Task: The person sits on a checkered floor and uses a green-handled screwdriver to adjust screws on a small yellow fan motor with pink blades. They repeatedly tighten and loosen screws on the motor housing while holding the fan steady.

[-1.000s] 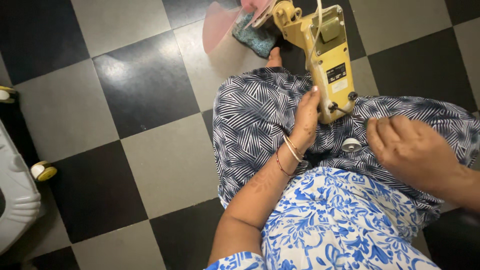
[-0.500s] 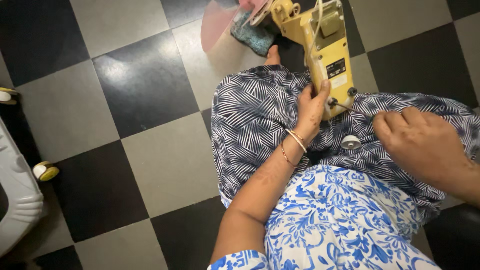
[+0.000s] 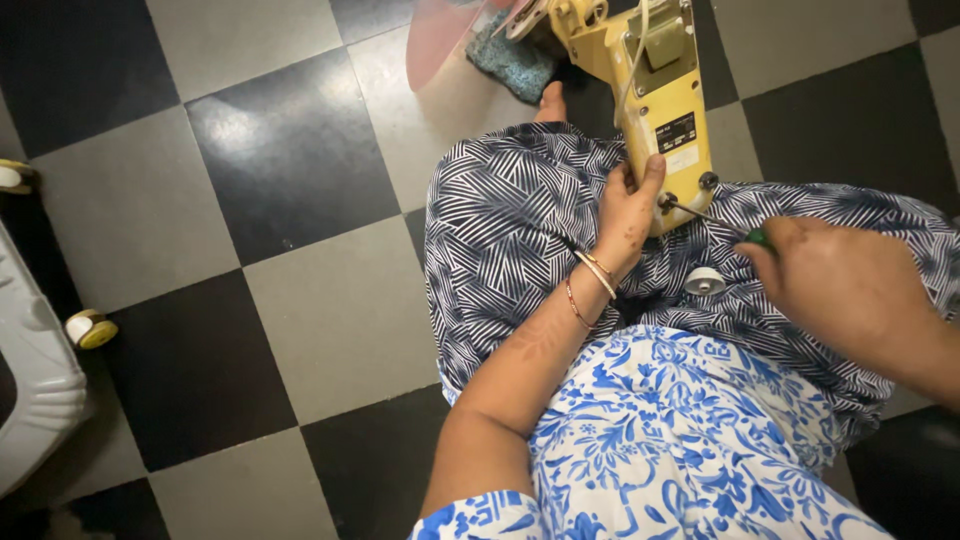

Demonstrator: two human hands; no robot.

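Meanwhile, left hand (image 3: pixel 628 212) fingers wrap the yellow appliance (image 3: pixel 660 95); right hand (image 3: pixel 850 285) fingers pinch a screwdriver (image 3: pixel 715 215) at its base.

Floor (image 3: pixel 300 150) is a checkerboard of black & grey tiles, glossy, w/ light glare on a dark tile at upper left. White plastic base (image 3: pixel 35 390) at left edge, ribbed; two cream-yellow caster wheels near it: one (image 3: pixel 92 328) beside the base on a black tile, another (image 3: pixel 15 177) higher up at the frame edge. Translucent pink disc (image 3: pixel 440 40) at top centre, lying on the floor. Teal cloth (image 3: pixel 510 62) just right of it, partly tucked under other items. Small white round cap (image 3: pixel 705 281) rests on striped navy-white fabric (image 3: pixel 500 240). Blue floral fabric (image 3: pixel 660 450) fills the bottom right.
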